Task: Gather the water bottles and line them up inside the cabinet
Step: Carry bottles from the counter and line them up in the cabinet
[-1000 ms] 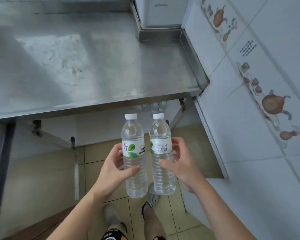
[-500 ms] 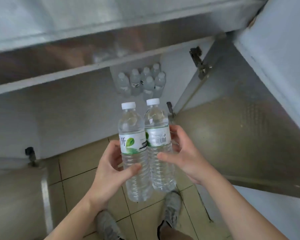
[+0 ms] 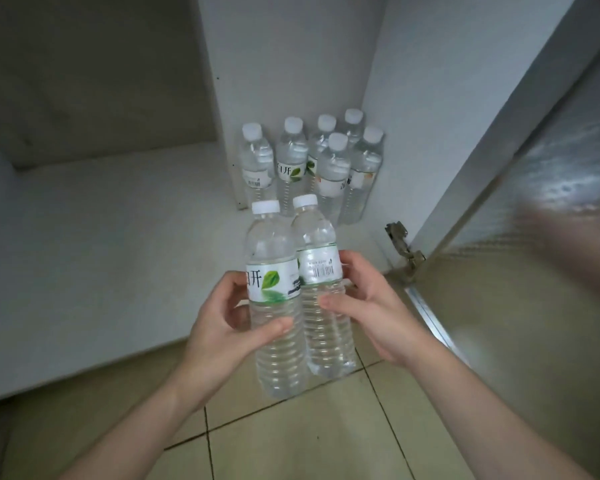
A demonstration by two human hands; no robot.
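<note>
I hold two clear water bottles upright and side by side, just in front of the open cabinet. My left hand (image 3: 227, 327) grips the left bottle (image 3: 274, 271), which shows a green leaf label. My right hand (image 3: 371, 306) grips the right bottle (image 3: 321, 268), whose label shows a barcode. Both have white caps. Several more bottles (image 3: 312, 168) stand clustered on the white cabinet floor (image 3: 118, 254), at the back right corner against the side wall.
The cabinet door (image 3: 534, 254) stands open on my right, with a metal hinge (image 3: 404, 251) at its base. A white back wall and a recessed darker panel (image 3: 94, 71) close the cabinet. Beige floor tiles (image 3: 291, 438) lie below my arms.
My view has dropped from the steel counter down into the cabinet. The stored bottles are now much closer, and the two held bottles stay in my hands.
</note>
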